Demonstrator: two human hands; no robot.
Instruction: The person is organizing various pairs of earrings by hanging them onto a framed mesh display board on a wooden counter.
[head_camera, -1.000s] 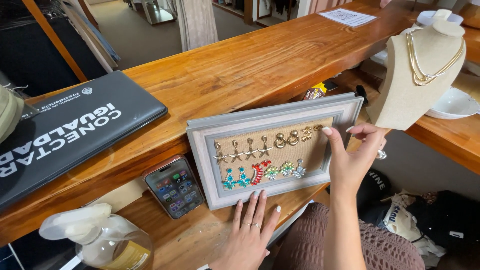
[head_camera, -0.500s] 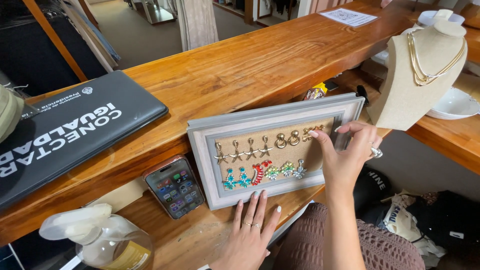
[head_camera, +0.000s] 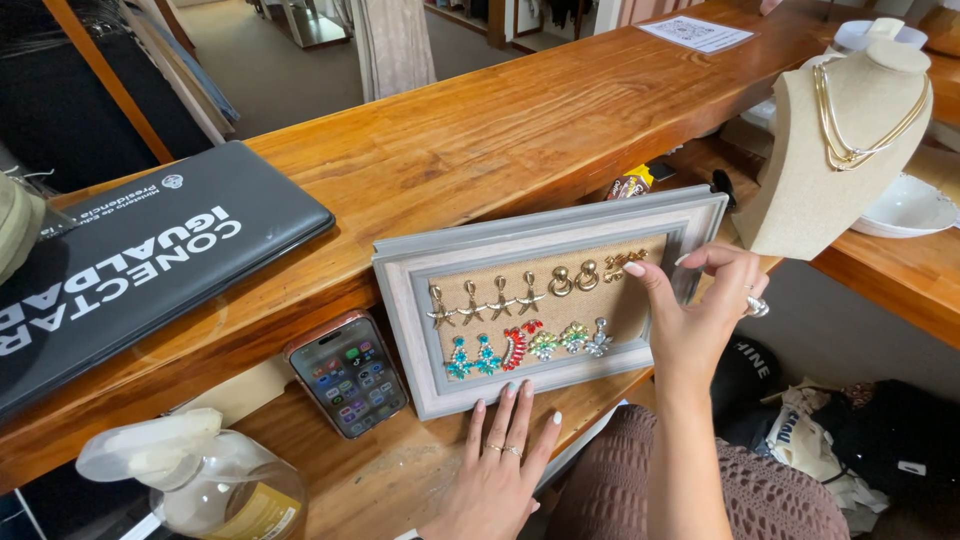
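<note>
The grey picture frame (head_camera: 545, 300) is leaning upright against the edge of the wooden counter (head_camera: 480, 140), standing on the lower shelf below it. It looks stiff and fairly light, so its outer moulding is likely the safest place to grip. The left hand (head_camera: 500, 470) is lying flat with fingers together, fingertips touching the frame's bottom edge. The right hand (head_camera: 705, 315) is reaching in at the frame's right side, fingers apart, index tip touching the gold earrings (head_camera: 622, 265) pinned on the cork. These 2 look small, delicate and easily bent.
</note>
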